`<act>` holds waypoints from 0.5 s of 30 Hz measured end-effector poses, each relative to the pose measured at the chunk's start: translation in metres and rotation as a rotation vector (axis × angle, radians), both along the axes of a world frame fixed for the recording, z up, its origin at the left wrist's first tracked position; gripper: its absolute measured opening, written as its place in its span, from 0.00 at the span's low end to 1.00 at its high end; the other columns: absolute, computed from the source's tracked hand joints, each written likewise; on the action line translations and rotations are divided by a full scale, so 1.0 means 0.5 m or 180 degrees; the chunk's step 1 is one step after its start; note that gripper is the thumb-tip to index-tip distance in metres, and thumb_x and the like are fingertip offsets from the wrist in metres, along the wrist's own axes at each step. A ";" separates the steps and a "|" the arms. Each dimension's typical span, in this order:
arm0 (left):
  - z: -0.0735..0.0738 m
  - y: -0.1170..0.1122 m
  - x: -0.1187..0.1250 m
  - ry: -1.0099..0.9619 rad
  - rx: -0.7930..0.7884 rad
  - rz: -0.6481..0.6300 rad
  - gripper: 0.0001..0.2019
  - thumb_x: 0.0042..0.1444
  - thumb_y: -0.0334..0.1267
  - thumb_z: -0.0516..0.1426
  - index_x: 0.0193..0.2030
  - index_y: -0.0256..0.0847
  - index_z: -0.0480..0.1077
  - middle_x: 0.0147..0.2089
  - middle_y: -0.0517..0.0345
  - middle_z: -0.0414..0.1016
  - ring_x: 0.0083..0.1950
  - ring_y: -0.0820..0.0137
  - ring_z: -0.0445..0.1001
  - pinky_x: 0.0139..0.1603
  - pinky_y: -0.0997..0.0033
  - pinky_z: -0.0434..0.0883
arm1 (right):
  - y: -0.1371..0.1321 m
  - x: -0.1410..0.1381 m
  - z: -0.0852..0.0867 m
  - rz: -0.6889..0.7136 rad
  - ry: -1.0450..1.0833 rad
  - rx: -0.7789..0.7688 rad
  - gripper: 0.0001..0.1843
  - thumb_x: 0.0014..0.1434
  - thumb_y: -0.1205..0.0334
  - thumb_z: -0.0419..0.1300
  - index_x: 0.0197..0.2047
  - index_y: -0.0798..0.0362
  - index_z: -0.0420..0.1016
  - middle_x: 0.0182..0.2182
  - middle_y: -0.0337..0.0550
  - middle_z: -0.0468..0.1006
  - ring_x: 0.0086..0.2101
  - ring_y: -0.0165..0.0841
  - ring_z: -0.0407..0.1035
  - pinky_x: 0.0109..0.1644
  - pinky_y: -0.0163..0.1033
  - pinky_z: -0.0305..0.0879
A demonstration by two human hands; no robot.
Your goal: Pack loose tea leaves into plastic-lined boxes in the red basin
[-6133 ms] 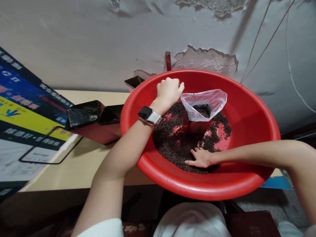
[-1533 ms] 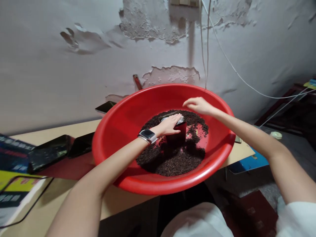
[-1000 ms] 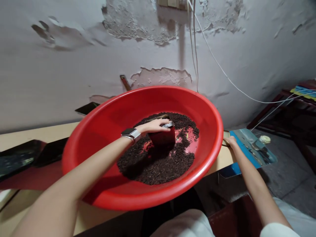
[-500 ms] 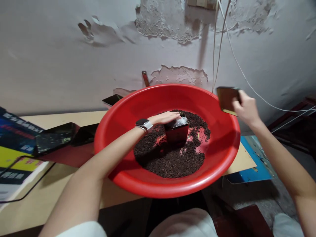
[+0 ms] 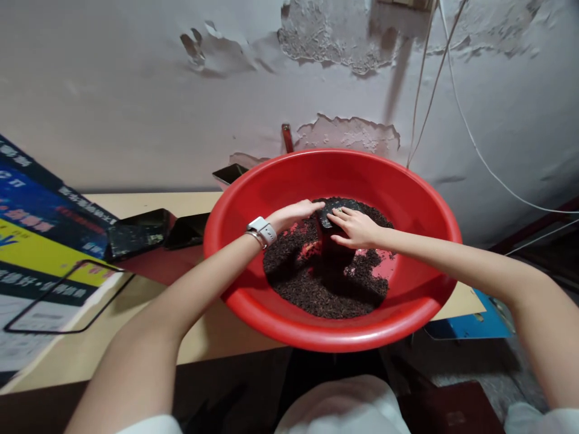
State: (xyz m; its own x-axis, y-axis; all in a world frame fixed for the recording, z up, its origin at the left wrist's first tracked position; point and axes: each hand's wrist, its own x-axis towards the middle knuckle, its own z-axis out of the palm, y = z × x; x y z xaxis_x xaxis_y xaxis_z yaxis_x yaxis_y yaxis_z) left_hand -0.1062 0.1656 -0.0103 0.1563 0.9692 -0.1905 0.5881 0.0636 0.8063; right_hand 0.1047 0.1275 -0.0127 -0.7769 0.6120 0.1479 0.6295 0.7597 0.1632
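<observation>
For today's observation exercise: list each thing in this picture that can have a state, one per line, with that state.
Red basin: on the table edge, holding loose dark tea leaves.
Tea leaves: heaped in the basin bottom.
Red tin: upright among the leaves, a dark lid on top.
Lid: under both hands.
Left hand: fingers on the lid.
Right hand: flat on the lid.
Smartwatch: on the left wrist.

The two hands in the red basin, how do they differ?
The left hand has a watch at its wrist; the right hand's wrist is bare. The left hand reaches in from the basin's left side, the right hand from its right side. The left hand lies beside the dark lid, the right hand flat on top of it. Both hover over the loose dark leaves, fingers outstretched.
</observation>
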 end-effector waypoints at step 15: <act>-0.057 -0.030 0.022 -0.0372 -0.0414 -0.0186 0.36 0.51 0.62 0.56 0.59 0.39 0.59 0.67 0.37 0.60 0.65 0.48 0.63 0.44 0.59 0.74 | 0.027 0.042 -0.063 0.0199 0.0146 -0.0688 0.38 0.64 0.50 0.51 0.72 0.53 0.45 0.70 0.52 0.44 0.68 0.49 0.38 0.67 0.59 0.45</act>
State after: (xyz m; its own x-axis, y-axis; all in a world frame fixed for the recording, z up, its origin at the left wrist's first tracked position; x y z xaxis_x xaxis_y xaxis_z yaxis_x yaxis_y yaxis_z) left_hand -0.0951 0.1505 -0.0386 0.2402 0.9262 -0.2907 0.4967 0.1401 0.8566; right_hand 0.1259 0.1409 -0.0443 -0.8097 0.5842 0.0546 0.5832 0.8116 -0.0352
